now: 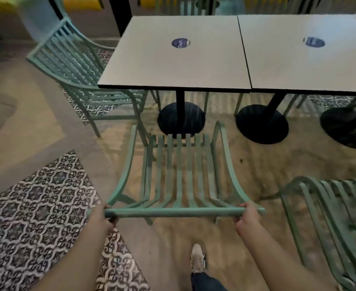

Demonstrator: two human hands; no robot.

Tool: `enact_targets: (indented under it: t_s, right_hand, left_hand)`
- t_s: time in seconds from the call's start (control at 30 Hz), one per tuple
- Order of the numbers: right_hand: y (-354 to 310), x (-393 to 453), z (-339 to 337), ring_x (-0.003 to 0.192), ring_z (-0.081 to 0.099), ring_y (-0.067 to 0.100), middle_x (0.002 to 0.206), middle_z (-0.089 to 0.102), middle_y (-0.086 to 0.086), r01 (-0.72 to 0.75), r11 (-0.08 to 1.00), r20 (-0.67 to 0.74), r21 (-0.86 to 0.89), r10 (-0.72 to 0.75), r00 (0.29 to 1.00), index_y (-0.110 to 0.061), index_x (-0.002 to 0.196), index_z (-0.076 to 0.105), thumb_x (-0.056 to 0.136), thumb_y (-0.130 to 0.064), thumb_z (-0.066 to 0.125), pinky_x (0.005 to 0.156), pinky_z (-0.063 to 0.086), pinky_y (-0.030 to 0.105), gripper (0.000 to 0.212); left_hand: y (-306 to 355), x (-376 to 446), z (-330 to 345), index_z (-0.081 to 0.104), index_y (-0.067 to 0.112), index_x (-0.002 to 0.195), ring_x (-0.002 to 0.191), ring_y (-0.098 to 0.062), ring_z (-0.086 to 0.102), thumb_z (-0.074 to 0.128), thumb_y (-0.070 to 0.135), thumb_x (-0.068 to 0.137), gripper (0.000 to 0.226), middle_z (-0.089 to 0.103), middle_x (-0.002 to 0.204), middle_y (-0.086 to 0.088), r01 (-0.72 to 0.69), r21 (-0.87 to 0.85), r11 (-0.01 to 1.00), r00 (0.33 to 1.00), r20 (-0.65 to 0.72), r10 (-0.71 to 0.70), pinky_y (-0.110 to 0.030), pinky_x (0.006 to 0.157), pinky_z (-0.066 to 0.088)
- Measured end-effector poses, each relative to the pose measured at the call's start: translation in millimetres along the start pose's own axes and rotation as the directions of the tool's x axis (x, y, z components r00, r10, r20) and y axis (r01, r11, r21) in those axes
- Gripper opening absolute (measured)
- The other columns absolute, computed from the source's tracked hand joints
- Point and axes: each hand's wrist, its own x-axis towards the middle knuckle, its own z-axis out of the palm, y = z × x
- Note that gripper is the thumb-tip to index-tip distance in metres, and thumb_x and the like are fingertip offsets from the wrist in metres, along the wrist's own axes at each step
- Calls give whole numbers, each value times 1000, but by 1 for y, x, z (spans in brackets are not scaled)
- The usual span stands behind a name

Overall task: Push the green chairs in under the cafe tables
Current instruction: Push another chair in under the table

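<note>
A green slatted metal chair [179,177] stands in front of me, its seat pointing toward the left cafe table [172,66]. My left hand [103,217] grips the left end of the chair's top back rail, and my right hand [246,217] grips the right end. The front of the seat lies just short of the table's near edge, close to the black round base [181,120]. A second table [311,66] adjoins on the right.
Another green chair [76,74] stands at the left table's left side, partly under it. A third green chair [336,223] is at my right. More chair legs show beyond the tables. Two further black bases [261,124] sit on the floor. My shoe [198,259] is below.
</note>
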Motion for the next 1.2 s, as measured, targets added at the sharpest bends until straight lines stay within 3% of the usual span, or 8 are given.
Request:
enact_targets:
  t_s: [0.13, 0.23, 0.33, 0.53, 0.67, 0.77, 0.93, 1.2]
  right_hand:
    - [-7, 2, 34, 69, 51, 22, 107, 51, 15, -9, 1000, -28, 5, 9, 1000, -5, 98, 49, 80, -2, 53, 55, 45, 33, 18]
    - [-14, 4, 61, 72, 53, 24, 108, 52, 15, -24, 999, -47, 29, 26, 999, -6, 98, 49, 79, -2, 54, 78, 54, 40, 21]
    - [-22, 6, 83, 78, 56, 26, 103, 54, 14, -11, 999, -45, 41, 13, 999, -6, 103, 51, 79, -1, 54, 88, 53, 44, 25]
    - [-35, 10, 132, 107, 58, 35, 119, 55, 18, 21, 997, -67, 75, -16, 998, -5, 108, 51, 77, 1, 56, 94, 51, 49, 32]
    - [-42, 9, 166, 110, 58, 37, 124, 54, 20, 8, 998, -62, 56, -4, 998, -2, 125, 48, 76, -1, 54, 92, 51, 48, 49]
    - [-51, 6, 192, 111, 57, 37, 120, 52, 20, 1, 998, -53, 59, 2, 999, -4, 117, 47, 80, 0, 53, 95, 49, 48, 38]
    - [-56, 6, 231, 110, 57, 35, 116, 53, 19, -19, 998, -49, 53, 22, 999, -3, 126, 47, 81, 0, 53, 92, 51, 45, 46]
    - [-73, 17, 278, 108, 58, 37, 111, 54, 20, -12, 999, -58, 37, 14, 998, -1, 95, 49, 81, -1, 55, 91, 52, 47, 15]
  left_hand:
    - [26, 24, 23, 42, 8, 73, 68, -25, 47, 39, 4, 88, 16, 45, 81, -13, 0, 30, 1000, 1000, -6, 0, -34, 29, 47]
    - [49, 43, 45, 41, 9, 71, 69, -23, 47, 41, 7, 89, 18, 45, 79, -12, -2, 57, 998, 1000, 6, 1, -37, 32, 49]
    - [67, 59, 67, 40, 9, 72, 70, -23, 47, 41, 9, 89, 17, 44, 83, -13, -3, 60, 998, 1000, 3, 3, -31, 34, 50]
    - [106, 82, 116, 45, 7, 78, 79, -28, 55, 45, 3, 86, 9, 53, 101, -16, -25, 48, 999, 999, -32, 27, -41, 80, 55]
    - [137, 97, 140, 46, 8, 74, 77, -31, 57, 50, 3, 80, 8, 55, 106, -17, -40, 51, 998, 998, -41, 42, -43, 57, 49]
    - [156, 107, 160, 45, 11, 71, 72, -29, 55, 52, 8, 80, 11, 55, 106, -17, -52, 82, 995, 996, -61, 58, -42, 51, 47]
    - [184, 126, 186, 46, 11, 72, 79, -30, 57, 52, 8, 78, 9, 55, 108, -16, -28, 82, 996, 996, -80, 35, -42, 61, 50]
    - [214, 127, 225, 48, 10, 74, 102, -35, 59, 54, 8, 82, 9, 55, 112, -17, -42, 47, 998, 996, -79, 45, -44, 68, 52]
